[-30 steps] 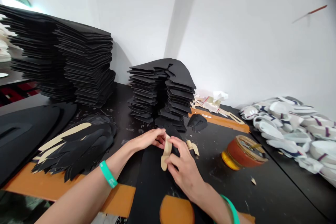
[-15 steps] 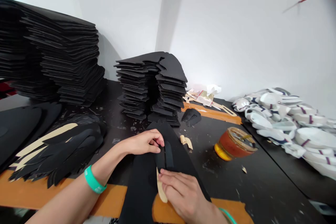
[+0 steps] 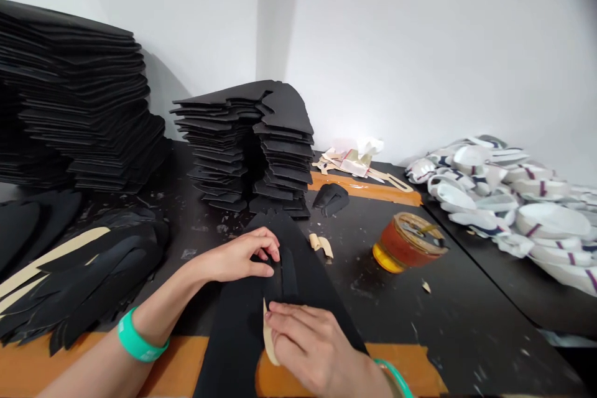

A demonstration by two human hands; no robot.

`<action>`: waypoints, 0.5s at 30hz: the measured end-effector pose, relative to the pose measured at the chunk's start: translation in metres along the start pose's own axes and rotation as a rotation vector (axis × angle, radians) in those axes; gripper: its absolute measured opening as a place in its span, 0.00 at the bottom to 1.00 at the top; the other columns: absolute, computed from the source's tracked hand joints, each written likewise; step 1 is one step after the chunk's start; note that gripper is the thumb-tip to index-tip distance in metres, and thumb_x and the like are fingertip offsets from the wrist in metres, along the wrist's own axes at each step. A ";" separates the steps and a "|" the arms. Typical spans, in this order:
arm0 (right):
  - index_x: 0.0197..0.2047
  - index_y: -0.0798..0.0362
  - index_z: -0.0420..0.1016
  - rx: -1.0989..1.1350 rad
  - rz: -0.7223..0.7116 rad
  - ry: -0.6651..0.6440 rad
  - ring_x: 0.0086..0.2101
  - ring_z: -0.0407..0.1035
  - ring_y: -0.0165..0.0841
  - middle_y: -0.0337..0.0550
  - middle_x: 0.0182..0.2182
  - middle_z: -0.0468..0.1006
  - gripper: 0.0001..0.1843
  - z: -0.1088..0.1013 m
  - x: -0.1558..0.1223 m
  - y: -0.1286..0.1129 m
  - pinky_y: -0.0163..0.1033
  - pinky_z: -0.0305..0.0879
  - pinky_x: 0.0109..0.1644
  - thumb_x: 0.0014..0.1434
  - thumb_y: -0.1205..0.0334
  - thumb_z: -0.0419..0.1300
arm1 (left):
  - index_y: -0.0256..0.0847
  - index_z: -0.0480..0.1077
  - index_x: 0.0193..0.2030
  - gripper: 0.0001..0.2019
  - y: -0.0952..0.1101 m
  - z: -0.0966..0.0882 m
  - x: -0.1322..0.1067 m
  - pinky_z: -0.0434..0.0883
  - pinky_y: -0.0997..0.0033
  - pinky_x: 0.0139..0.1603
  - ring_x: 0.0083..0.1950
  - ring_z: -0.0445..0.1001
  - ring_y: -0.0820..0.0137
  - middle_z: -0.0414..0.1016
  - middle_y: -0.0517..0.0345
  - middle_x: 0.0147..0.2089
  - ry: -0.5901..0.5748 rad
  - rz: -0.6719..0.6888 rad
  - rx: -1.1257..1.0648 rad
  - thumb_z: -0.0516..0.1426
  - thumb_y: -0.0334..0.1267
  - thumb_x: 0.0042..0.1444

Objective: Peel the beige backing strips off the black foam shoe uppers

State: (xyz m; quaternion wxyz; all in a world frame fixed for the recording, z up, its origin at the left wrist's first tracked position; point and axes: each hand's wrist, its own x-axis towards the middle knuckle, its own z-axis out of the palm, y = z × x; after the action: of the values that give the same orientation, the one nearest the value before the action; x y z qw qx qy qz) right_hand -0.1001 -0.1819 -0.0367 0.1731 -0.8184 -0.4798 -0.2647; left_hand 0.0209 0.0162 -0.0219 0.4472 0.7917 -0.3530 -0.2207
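A large black U-shaped sheet (image 3: 224,336) lies flat before me, and on it sits a narrow black strip (image 3: 289,277) with a slit. At the strip's far end my left hand (image 3: 245,255) is curled, thumb and fingertips drawn close together on its edge. Nearer to me, my right hand (image 3: 317,342) grips the near end, its fingers pressed together. A beige backing piece (image 3: 269,339) shows beside the right fingers; how it joins the strip is hidden under that hand.
Tall stacks of black sheets (image 3: 74,93) and a smaller stack (image 3: 280,137) stand behind. Left lies a pile of black pieces (image 3: 116,273). To the right are a round glue-coloured jar (image 3: 405,242), curled beige scraps (image 3: 321,244), a small black piece (image 3: 331,199) and heaped white shoe parts (image 3: 508,199).
The view has turned slightly to the right, so everything sits further left. Both hands stay at the strip, and the right hand covers more of the beige piece.
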 end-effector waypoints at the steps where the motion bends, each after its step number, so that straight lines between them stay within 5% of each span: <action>1: 0.36 0.59 0.74 -0.001 0.002 -0.004 0.43 0.76 0.35 0.47 0.36 0.81 0.08 0.000 0.000 0.000 0.36 0.72 0.54 0.63 0.75 0.54 | 0.40 0.72 0.40 0.07 0.001 0.000 0.000 0.69 0.67 0.53 0.51 0.67 0.70 0.64 0.56 0.53 -0.003 -0.003 0.010 0.61 0.35 0.52; 15: 0.41 0.61 0.74 -0.025 0.017 -0.070 0.45 0.75 0.35 0.47 0.37 0.80 0.08 -0.001 -0.002 -0.001 0.36 0.71 0.54 0.64 0.74 0.53 | 0.45 0.71 0.43 0.13 0.015 0.005 -0.003 0.66 0.65 0.55 0.56 0.63 0.65 0.61 0.56 0.56 -0.026 -0.052 0.153 0.63 0.43 0.50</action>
State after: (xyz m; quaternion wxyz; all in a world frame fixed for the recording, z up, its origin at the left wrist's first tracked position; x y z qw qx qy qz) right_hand -0.1020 -0.1836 -0.0370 0.1479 -0.8334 -0.4753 -0.2403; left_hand 0.0103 0.0101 -0.0119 0.3749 0.8294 -0.3539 -0.2151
